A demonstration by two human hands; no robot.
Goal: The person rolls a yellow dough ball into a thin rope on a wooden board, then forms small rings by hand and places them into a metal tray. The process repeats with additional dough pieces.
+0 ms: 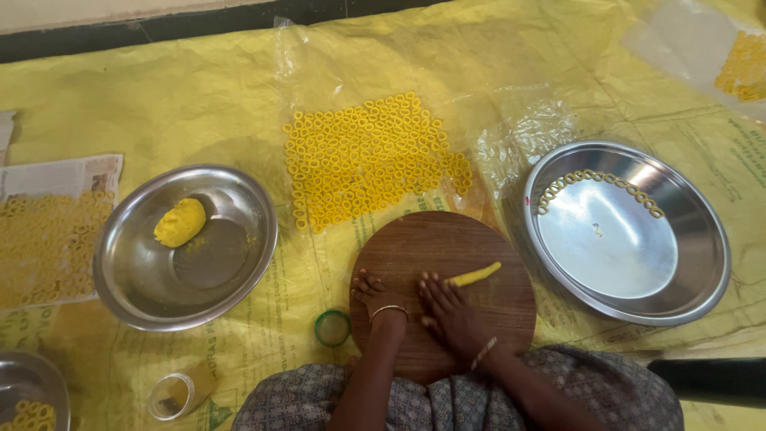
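On a round wooden board (447,239), my right hand (448,313) lies flat with its fingertips on the near end of a thin yellow dough strip (476,274). My left hand (372,292) rests beside it on the board's left part, fingers spread and holding nothing. Both wrists wear bangles. A steel bowl (120,275) to the left holds a lump of yellow dough (180,222). On the right, a wide steel plate (706,247) carries a curved row of small dough rings (597,177).
Beyond the board, many yellow rings (367,160) lie on a clear plastic sheet over the yellow mat. More rings sit on newspaper (48,231) at the left, in a bowl (32,395) at bottom left, and on plastic at top right (746,64). A green ring cutter (332,327) and a small clear cup (171,395) lie near my knees.
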